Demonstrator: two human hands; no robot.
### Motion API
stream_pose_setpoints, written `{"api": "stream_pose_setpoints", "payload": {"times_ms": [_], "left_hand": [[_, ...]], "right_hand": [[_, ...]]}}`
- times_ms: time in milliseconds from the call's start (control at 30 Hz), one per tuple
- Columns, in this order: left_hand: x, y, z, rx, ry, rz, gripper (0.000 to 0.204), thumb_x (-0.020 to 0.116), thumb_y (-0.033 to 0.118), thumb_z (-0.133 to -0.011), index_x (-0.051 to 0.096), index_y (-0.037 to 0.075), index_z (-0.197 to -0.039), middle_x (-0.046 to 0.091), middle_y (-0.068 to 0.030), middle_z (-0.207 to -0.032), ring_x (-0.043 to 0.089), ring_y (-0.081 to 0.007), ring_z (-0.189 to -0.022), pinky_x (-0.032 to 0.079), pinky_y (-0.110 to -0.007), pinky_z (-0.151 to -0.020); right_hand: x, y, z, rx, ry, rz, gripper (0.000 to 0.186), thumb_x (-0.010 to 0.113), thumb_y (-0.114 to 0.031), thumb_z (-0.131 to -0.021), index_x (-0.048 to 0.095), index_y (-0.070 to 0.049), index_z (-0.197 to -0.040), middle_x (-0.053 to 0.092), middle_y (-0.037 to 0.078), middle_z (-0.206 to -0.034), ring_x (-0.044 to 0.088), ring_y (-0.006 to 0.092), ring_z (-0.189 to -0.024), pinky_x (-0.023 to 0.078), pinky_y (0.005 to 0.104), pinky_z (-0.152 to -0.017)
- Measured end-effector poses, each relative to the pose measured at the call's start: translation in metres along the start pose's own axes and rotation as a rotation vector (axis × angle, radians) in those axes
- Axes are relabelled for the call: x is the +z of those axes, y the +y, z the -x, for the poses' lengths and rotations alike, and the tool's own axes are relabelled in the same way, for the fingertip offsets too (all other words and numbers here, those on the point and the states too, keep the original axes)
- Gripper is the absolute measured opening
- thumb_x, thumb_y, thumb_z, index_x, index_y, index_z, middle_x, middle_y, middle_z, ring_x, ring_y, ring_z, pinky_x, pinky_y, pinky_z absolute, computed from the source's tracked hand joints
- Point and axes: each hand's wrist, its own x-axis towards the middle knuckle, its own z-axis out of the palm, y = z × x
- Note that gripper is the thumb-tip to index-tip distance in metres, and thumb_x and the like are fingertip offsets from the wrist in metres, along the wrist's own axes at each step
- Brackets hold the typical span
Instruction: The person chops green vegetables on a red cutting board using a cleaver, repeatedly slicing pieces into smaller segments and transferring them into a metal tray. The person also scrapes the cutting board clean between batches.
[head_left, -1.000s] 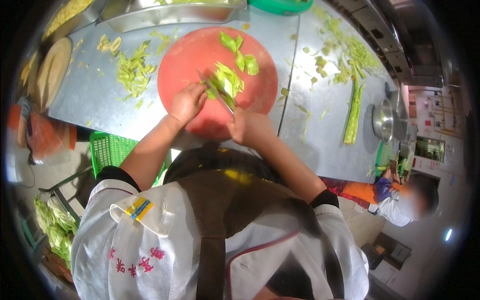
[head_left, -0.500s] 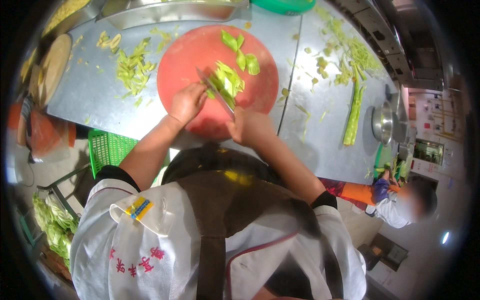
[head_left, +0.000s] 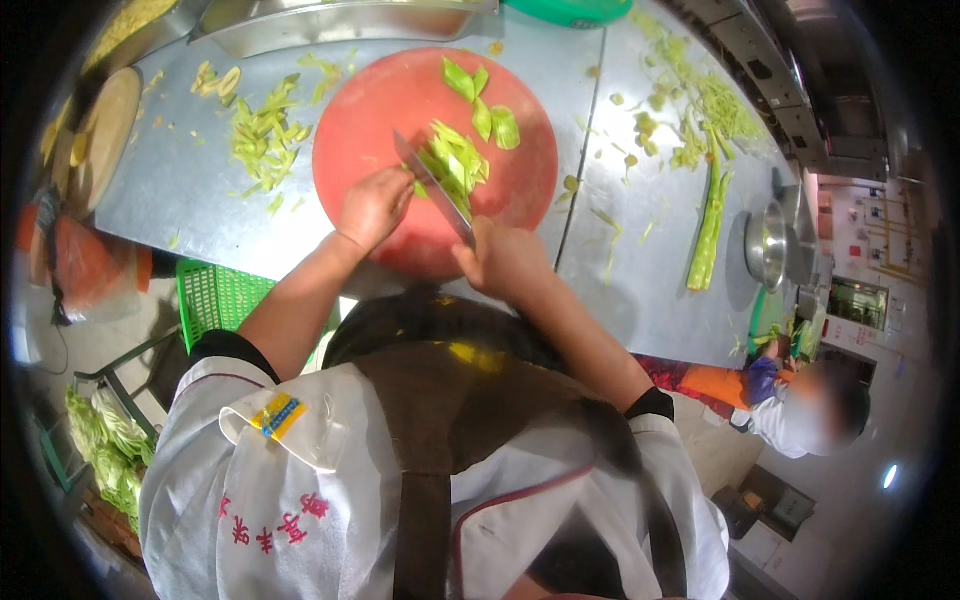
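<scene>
On a round red cutting board [head_left: 380,110] lie sliced pale-green stalk pieces [head_left: 455,160] in a pile, with leafy chunks [head_left: 492,124] at its upper right. My right hand [head_left: 500,255] is wrapped round the handle of a knife [head_left: 432,185], whose blade slants up-left against the pile's left side. My left hand [head_left: 375,205] has curled fingers resting at the board's left, beside the blade and touching a green piece that is mostly hidden by the fingertips.
The steel table [head_left: 630,300] holds cut greens [head_left: 265,130], long stalks [head_left: 712,230], metal bowls [head_left: 764,245], steel pans [head_left: 330,20] and a wooden board [head_left: 105,130]. A green basket [head_left: 220,300] is below at left. A co-worker [head_left: 780,400] works at the right.
My right hand and the knife have shifted very slightly, the blade's tip a little higher. My left hand stays in place. The co-worker at the right has moved slightly.
</scene>
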Motion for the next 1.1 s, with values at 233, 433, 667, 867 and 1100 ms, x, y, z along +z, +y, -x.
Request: {"api": "stream_pose_setpoints", "payload": {"times_ms": [233,433,667,867,1100], "left_hand": [[-0.001,0.001,-0.003,0.027,0.033,0.007,0.013,0.066,0.007,-0.084,0.065,0.007,-0.096,0.065,-0.0125,-0.091,0.065,-0.0339,-0.082,0.054,-0.042,-0.070],[0.001,0.004,-0.004,-0.024,0.010,0.008,0.013,0.067,0.009,-0.086,0.063,0.005,-0.098,0.066,-0.0136,-0.095,0.065,-0.0357,-0.086,0.054,-0.041,-0.073],[-0.002,-0.008,-0.012,0.024,-0.060,0.028,0.012,0.066,0.008,-0.086,0.064,0.008,-0.097,0.066,-0.0119,-0.094,0.065,-0.0344,-0.084,0.054,-0.041,-0.071],[-0.003,-0.007,-0.013,0.063,-0.040,0.019,0.011,0.065,0.008,-0.086,0.065,0.010,-0.097,0.066,-0.0101,-0.094,0.065,-0.0325,-0.084,0.054,-0.040,-0.070],[-0.001,-0.009,-0.011,0.040,-0.049,-0.015,0.010,0.066,0.010,-0.086,0.065,0.010,-0.096,0.067,-0.0096,-0.093,0.066,-0.0320,-0.083,0.054,-0.040,-0.070]], "right_hand": [[0.032,0.010,-0.018,-0.024,0.055,-0.085,0.036,0.061,-0.037,-0.088,0.060,-0.002,-0.093,0.068,0.020,-0.075,0.068,0.0405,-0.073,0.053,0.0532,-0.065],[0.043,0.026,-0.019,-0.025,0.135,-0.084,0.036,0.062,-0.038,-0.088,0.059,-0.003,-0.093,0.068,0.019,-0.073,0.067,0.0408,-0.071,0.052,0.0531,-0.063],[0.004,0.016,-0.004,0.062,-0.011,-0.141,0.036,0.063,-0.039,-0.088,0.059,-0.004,-0.093,0.068,0.021,-0.081,0.067,0.0426,-0.078,0.052,0.0531,-0.070],[-0.007,0.014,-0.001,0.089,-0.079,-0.101,0.038,0.063,-0.040,-0.089,0.060,-0.003,-0.097,0.069,0.023,-0.084,0.067,0.0430,-0.082,0.052,0.0535,-0.074],[0.032,0.024,-0.023,0.043,0.031,-0.167,0.039,0.061,-0.041,-0.089,0.060,-0.003,-0.099,0.069,0.021,-0.082,0.067,0.0422,-0.080,0.052,0.0533,-0.073]]}}
